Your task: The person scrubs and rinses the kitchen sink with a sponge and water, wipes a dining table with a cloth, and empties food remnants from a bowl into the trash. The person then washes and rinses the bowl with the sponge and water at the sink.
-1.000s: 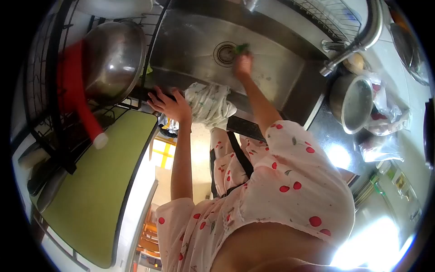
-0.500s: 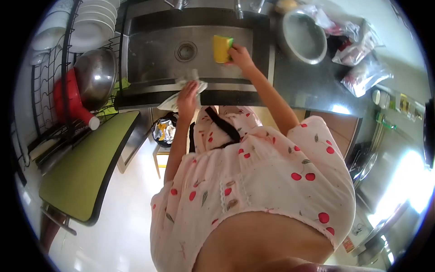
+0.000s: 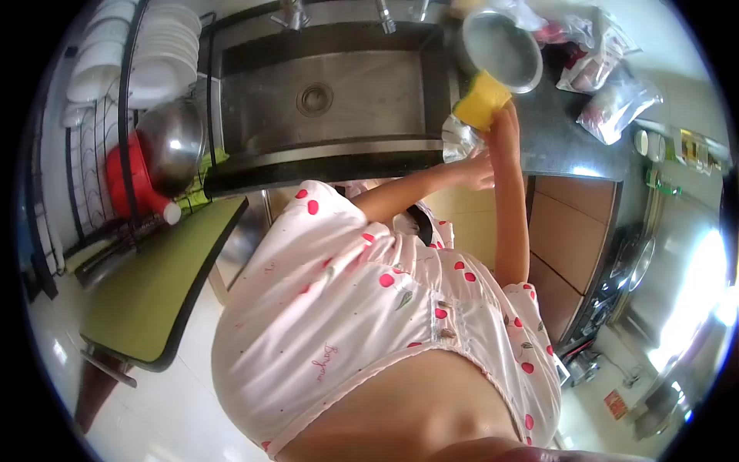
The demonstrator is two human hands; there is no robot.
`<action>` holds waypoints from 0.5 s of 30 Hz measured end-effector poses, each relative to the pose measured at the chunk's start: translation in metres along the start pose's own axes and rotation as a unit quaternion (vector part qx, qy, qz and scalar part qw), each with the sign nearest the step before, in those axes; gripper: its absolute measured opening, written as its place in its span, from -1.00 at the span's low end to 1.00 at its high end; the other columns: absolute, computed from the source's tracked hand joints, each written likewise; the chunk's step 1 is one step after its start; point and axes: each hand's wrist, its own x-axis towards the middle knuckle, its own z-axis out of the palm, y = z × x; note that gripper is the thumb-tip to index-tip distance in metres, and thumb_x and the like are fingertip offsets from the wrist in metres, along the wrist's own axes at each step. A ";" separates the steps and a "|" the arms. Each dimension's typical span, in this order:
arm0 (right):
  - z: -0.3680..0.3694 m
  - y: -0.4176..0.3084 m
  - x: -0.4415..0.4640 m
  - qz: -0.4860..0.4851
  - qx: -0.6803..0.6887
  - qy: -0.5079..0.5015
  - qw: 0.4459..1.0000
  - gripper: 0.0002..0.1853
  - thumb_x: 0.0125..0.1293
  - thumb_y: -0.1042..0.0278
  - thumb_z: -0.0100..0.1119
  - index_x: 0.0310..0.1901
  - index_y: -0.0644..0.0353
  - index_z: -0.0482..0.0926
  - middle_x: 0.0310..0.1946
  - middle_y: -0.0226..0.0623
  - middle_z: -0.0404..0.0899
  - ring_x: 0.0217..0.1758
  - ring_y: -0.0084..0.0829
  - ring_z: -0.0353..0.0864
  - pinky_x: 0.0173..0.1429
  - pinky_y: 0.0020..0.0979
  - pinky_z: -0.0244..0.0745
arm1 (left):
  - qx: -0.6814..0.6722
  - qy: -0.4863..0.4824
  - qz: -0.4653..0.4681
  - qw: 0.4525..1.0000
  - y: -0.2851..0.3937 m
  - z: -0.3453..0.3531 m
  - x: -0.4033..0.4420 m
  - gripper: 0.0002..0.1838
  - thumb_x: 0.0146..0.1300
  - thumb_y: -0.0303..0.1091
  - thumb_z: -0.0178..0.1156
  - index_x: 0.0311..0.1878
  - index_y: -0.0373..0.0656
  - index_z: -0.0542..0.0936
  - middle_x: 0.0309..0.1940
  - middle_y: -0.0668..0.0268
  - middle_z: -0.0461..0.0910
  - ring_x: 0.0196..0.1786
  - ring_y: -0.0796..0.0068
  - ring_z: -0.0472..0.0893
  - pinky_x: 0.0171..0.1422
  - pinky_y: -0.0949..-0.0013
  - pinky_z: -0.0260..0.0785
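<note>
My right hand (image 3: 504, 129) grips a yellow sponge (image 3: 483, 100) with a green side, above the counter just right of the sink (image 3: 362, 85). Below the sponge, a crumpled white cloth (image 3: 459, 140) lies at the counter's front edge. My left arm reaches across my body, and my left hand (image 3: 476, 169) is at the lower end of the cloth, closed on it, with part of its grip hidden. Behind the sponge stands a round metal basin (image 3: 504, 54).
Plastic bags (image 3: 616, 112) of food lie on the right counter (image 3: 566, 150). On the left, a dish rack (image 3: 127, 146) holds white bowls (image 3: 158, 77), a steel bowl (image 3: 173, 142) and a red-handled pan (image 3: 127, 177). A green folding table (image 3: 154, 292) stands below it.
Both hands have moved right, from the sink to the counter beside it. The sponge has travelled with my right hand, and the white cloth with my left.
</note>
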 end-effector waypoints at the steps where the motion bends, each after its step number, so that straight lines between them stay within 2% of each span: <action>1: -0.001 0.005 0.001 0.017 0.012 0.009 1.000 -0.56 0.11 0.34 -0.19 0.08 0.12 0.34 -0.31 -0.31 0.43 -0.37 -0.44 0.49 -0.56 -0.55 0.41 | -0.040 -0.043 -0.019 0.998 0.013 -0.010 -0.011 -0.46 0.11 -0.25 0.11 0.18 -0.08 0.27 0.26 0.18 0.09 0.34 0.24 0.01 0.33 0.01 -0.17; 2: 0.002 0.007 0.002 0.042 -0.069 0.029 0.996 -0.55 0.10 0.30 -0.26 0.07 0.11 0.37 -0.29 -0.30 0.47 -0.37 -0.42 0.49 -0.48 -0.49 0.41 | -0.064 -0.055 -0.009 0.996 0.021 -0.027 -0.031 -0.56 0.10 -0.31 0.09 0.09 -0.12 0.37 0.17 0.17 0.25 0.27 0.23 0.17 0.30 0.10 -0.03; 4: 0.004 0.051 0.036 -0.056 -0.190 -0.016 0.980 -0.56 0.12 0.30 -0.28 0.05 0.12 0.38 -0.27 -0.19 0.50 -0.36 -0.32 0.53 -0.36 -0.42 0.44 | -0.143 -0.009 -0.085 0.986 0.014 -0.051 -0.094 -0.68 0.07 -0.37 0.10 -0.06 -0.15 0.48 -0.01 0.15 0.42 0.14 0.21 0.34 0.23 0.18 0.12; 5: 0.010 0.071 0.048 -0.104 -0.247 -0.036 0.963 -0.57 0.12 0.30 -0.28 0.04 0.13 0.38 -0.27 -0.14 0.52 -0.36 -0.27 0.54 -0.30 -0.39 0.46 | -0.032 0.122 -0.087 0.988 0.017 -0.066 -0.129 -0.74 0.04 -0.41 0.10 -0.15 -0.17 0.53 -0.20 0.16 0.52 -0.02 0.18 0.45 0.11 0.23 0.24; 6: 0.031 0.070 0.049 -0.135 -0.390 -0.024 0.911 -0.59 0.16 0.24 -0.27 -0.02 0.20 0.42 -0.25 0.00 0.54 -0.27 -0.08 0.54 -0.14 -0.28 0.41 | -0.018 0.194 -0.191 0.962 0.019 -0.086 -0.169 -0.76 0.00 -0.48 0.09 -0.20 -0.18 0.54 -0.24 0.19 0.51 -0.07 0.20 0.45 0.06 0.22 0.25; 7: 0.055 0.061 0.047 -0.111 -0.564 -0.057 0.816 -0.60 0.17 0.18 -0.18 -0.04 0.21 0.45 -0.24 0.04 0.53 -0.20 0.01 0.50 -0.12 -0.21 0.40 | 0.061 0.316 -0.273 0.907 0.019 -0.096 -0.203 -0.77 -0.03 -0.56 0.04 -0.24 -0.17 0.53 -0.28 0.23 0.51 -0.13 0.22 0.45 0.00 0.23 0.26; 8: 0.069 0.066 0.054 -0.204 -0.625 -0.131 0.742 -0.60 0.17 0.18 -0.15 -0.03 0.19 0.45 -0.23 -0.01 0.54 -0.17 -0.01 0.51 -0.11 -0.20 0.39 | 0.136 0.426 -0.362 0.818 0.034 -0.117 -0.223 -0.70 -0.10 -0.58 0.06 -0.21 -0.13 0.50 -0.22 0.24 0.47 -0.10 0.18 0.39 0.07 0.23 0.18; 9: 0.083 0.072 0.063 -0.294 -0.668 -0.201 0.653 -0.61 0.16 0.17 -0.11 -0.02 0.18 0.45 -0.22 -0.05 0.55 -0.15 -0.03 0.51 -0.09 -0.19 0.38 | 0.254 0.449 -0.438 0.736 0.045 -0.140 -0.247 -0.69 -0.09 -0.54 0.08 -0.18 -0.16 0.45 -0.15 0.19 0.44 -0.03 0.16 0.34 0.04 0.20 0.15; 11: 0.095 0.107 0.089 -0.253 -0.747 -0.341 0.511 -0.58 0.16 0.18 -0.06 0.03 0.17 0.41 -0.20 -0.02 0.54 -0.12 -0.04 0.50 -0.02 -0.22 0.36 | 0.408 0.487 -0.555 0.537 0.040 -0.156 -0.296 -0.58 -0.04 -0.37 0.10 -0.04 -0.18 0.37 -0.02 0.10 0.35 0.07 0.13 0.27 0.03 0.18 0.13; 12: 0.092 0.126 0.099 -0.229 -0.774 -0.404 0.431 -0.57 0.16 0.18 -0.04 0.06 0.16 0.39 -0.19 -0.01 0.53 -0.11 -0.04 0.50 0.01 -0.23 0.35 | 0.388 0.504 -0.606 0.478 0.028 -0.158 -0.308 -0.53 -0.02 -0.30 0.10 0.02 -0.18 0.32 0.04 0.06 0.28 0.10 0.09 0.24 0.05 0.14 0.12; 14: 0.067 0.160 0.118 -0.107 -0.688 -0.503 0.512 -0.52 0.19 0.13 -0.04 0.12 0.16 0.32 -0.10 0.04 0.47 -0.02 -0.08 0.46 0.10 -0.24 0.27 | 0.337 0.531 -0.695 0.348 0.002 -0.165 -0.328 -0.41 0.02 -0.17 0.08 0.13 -0.19 0.22 0.15 -0.02 0.13 0.16 0.01 0.17 0.09 0.06 0.11; 15: 0.063 0.167 0.127 -0.046 -0.638 -0.546 0.542 -0.49 0.21 0.10 -0.04 0.15 0.16 0.29 -0.05 0.06 0.45 0.03 -0.10 0.44 0.14 -0.24 0.23 | 0.315 0.560 -0.698 0.316 -0.006 -0.171 -0.326 -0.36 0.03 -0.13 0.07 0.17 -0.19 0.18 0.18 -0.05 0.06 0.17 -0.05 0.16 0.12 0.03 0.09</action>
